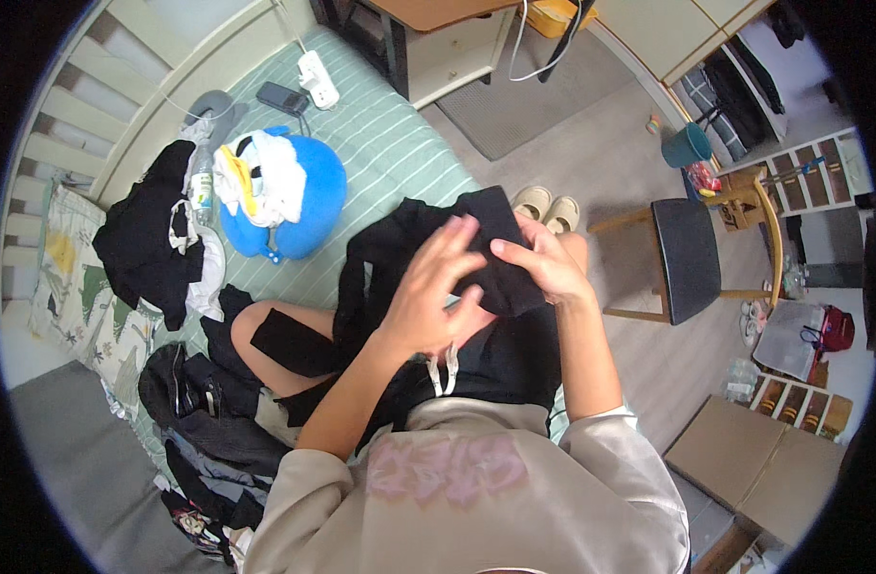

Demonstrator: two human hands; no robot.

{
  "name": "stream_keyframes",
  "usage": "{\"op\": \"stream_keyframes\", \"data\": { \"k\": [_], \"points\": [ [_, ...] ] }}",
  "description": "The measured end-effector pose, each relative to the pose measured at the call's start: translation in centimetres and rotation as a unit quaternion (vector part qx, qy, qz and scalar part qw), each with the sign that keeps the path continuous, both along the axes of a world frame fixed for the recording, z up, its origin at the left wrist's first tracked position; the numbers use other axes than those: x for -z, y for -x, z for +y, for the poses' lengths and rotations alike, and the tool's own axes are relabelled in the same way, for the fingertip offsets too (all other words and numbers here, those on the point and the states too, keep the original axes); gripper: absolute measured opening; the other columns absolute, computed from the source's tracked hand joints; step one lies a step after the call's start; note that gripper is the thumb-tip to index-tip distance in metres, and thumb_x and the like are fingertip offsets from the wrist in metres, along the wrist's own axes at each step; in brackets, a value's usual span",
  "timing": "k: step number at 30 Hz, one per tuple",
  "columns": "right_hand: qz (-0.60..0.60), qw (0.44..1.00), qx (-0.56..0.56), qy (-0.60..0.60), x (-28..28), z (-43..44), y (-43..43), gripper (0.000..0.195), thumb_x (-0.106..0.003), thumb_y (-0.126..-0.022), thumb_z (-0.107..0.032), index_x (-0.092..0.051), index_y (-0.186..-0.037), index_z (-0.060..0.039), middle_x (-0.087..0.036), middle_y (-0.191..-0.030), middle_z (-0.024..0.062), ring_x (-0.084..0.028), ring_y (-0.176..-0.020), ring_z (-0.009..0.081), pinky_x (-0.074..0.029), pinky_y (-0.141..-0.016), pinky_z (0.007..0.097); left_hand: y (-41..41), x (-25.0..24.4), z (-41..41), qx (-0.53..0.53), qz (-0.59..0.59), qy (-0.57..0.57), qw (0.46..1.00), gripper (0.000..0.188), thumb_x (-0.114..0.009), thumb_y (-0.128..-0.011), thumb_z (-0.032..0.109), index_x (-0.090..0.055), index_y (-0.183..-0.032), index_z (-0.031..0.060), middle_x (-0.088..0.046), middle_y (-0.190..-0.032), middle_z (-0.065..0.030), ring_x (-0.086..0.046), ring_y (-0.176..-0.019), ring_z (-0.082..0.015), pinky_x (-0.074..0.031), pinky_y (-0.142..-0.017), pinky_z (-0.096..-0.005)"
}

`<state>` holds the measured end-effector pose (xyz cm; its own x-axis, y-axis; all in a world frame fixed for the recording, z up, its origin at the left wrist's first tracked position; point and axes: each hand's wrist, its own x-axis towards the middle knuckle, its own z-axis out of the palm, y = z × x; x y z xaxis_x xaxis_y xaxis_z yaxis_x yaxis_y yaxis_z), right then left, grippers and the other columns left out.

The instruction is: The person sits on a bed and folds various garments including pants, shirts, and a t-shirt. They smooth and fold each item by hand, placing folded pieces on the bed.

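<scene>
My right hand (pixel 553 262) grips the edge of a black cloth garment (pixel 506 280), with the thumb on top and the fingers behind it. Over the same garment, my left hand (pixel 438 287) is spread with its fingers apart, its outline slightly blurred; whether it touches the cloth is hard to tell. The garment lies across my lap, above black shorts with a pale drawstring (pixel 444 369). A folded black cloth (pixel 294 342) rests on my bent left leg.
Left on the striped bed (pixel 402 136) lie a blue-and-white duck neck pillow (pixel 316 194), a black garment (pixel 147 237), a plastic bottle (pixel 202 183), a power strip (pixel 318 79) and dark clothes (pixel 216 416). Right stand a chair (pixel 685 262), beige clogs (pixel 545 206) and a cardboard box (pixel 757 459).
</scene>
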<state>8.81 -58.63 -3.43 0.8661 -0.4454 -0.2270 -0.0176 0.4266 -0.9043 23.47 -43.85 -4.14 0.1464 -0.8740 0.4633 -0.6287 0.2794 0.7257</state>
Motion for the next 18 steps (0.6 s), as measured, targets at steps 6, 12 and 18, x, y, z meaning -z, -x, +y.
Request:
{"op": "stream_keyframes", "data": {
  "k": [6, 12, 18],
  "points": [
    [0.038, 0.975, -0.082, 0.202, -3.5, -3.9, 2.5, 0.033, -0.062, -0.096, -0.019, -0.058, -0.121, 0.0024, -0.065, -0.105, 0.0016, -0.057, -0.097, 0.009, -0.048, -0.087, 0.0271, -3.8, 3.6, -2.7, 0.018, 0.157, -0.182, 0.97, 0.05, -0.081, -0.077, 0.025, -0.061, -0.114, -0.0037, -0.067, -0.104, -0.0162, -0.064, -0.096, -0.0228, -0.049, -0.087, -0.0352],
    [0.131, 0.835, 0.01, 0.534, -19.9, -12.4, 4.9, 0.037, -0.062, -0.095, -0.028, -0.061, -0.115, 0.003, -0.065, -0.1, 0.0023, -0.057, -0.094, 0.0103, -0.047, -0.086, 0.0276, -5.9, -2.7, -9.6, 0.066, 0.081, -0.215, 0.971, 0.042, -0.082, -0.077, 0.031, -0.063, -0.095, -0.0021, -0.062, -0.079, -0.0062, -0.055, -0.076, -0.0109, -0.047, -0.07, -0.0307],
    [0.158, 0.674, 0.046, 0.72, -39.4, -17.8, 7.3, 0.039, -0.06, -0.097, -0.035, -0.061, -0.118, -0.0019, -0.064, -0.1, -0.0021, -0.055, -0.095, 0.0058, -0.046, -0.086, 0.0233, -2.7, -12.3, -15.8, 0.261, 0.341, -0.088, 0.899, 0.047, -0.079, -0.083, 0.032, -0.062, -0.109, -0.0038, -0.065, -0.1, -0.0041, -0.057, -0.094, -0.0116, -0.047, -0.089, -0.0299]
  ]
}}
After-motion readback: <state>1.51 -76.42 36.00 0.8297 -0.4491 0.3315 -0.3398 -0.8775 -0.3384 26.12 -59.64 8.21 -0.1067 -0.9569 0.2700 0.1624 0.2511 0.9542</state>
